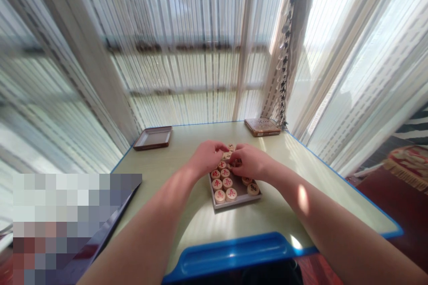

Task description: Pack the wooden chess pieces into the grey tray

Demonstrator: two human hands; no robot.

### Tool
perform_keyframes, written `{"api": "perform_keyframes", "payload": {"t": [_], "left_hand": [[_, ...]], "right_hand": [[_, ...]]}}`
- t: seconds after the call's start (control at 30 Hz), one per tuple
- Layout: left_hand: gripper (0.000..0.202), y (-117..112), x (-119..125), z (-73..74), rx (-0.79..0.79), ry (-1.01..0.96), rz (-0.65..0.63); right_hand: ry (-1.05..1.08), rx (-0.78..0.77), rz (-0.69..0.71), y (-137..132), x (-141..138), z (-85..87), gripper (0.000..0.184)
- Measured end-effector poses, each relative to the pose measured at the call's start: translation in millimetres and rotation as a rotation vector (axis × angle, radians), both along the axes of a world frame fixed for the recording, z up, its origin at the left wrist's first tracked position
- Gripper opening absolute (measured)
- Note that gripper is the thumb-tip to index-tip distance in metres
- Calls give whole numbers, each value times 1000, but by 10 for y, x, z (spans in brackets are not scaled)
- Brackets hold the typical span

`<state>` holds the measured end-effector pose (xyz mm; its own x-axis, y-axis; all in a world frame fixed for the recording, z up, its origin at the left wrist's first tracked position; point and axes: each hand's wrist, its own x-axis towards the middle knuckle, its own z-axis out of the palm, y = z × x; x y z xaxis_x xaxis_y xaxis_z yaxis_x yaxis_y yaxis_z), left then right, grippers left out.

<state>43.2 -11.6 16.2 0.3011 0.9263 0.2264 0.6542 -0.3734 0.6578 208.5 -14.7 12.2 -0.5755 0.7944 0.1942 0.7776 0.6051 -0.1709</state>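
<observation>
A shallow open box (237, 203) on the table holds round wooden Chinese chess pieces. Red-marked pieces (228, 182) fill two columns along its left side, and dark-marked pieces (253, 189) lie at its right. My left hand (207, 156) is over the box's far left side, fingers curled in against a piece (227, 155). Beside it, my right hand (249, 161) reaches into the box with bent fingers closed at a dark-marked piece (237, 162). More pieces (231, 147) show between and beyond my hands. My fingers hide part of the far rows.
An upturned box lid (153, 138) lies at the table's far left. A flat closed box (262, 127) sits at the far right. The pale table (284, 218) has a blue edge with a moulded trough (234, 251) in front. Sheer curtains (187, 75) hang behind.
</observation>
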Motion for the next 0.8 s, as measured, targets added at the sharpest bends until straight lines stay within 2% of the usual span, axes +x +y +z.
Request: {"api": "perform_keyframes", "payload": {"t": [0.13, 0.27, 0.43, 0.53, 0.63, 0.8], "left_hand": [[34, -23, 18, 41, -43, -72, -3], [34, 7, 1, 35, -69, -163, 31], [37, 151, -115, -74, 16, -188, 134], [36, 220, -175, -124, 8, -201, 174], [33, 243, -200, -132, 6, -228, 195], [32, 242, -224, -116, 115, -208, 216]], "right_hand": [[1, -22, -4, -14, -28, 16, 9], [29, 24, -5, 7, -24, -25, 10], [30, 44, 16, 32, -4, -57, 12], [50, 19, 12, 19, 0, -35, 14], [87, 17, -4, -3, -1, -10, 16], [179, 60, -56, 29, 14, -4, 21]]}}
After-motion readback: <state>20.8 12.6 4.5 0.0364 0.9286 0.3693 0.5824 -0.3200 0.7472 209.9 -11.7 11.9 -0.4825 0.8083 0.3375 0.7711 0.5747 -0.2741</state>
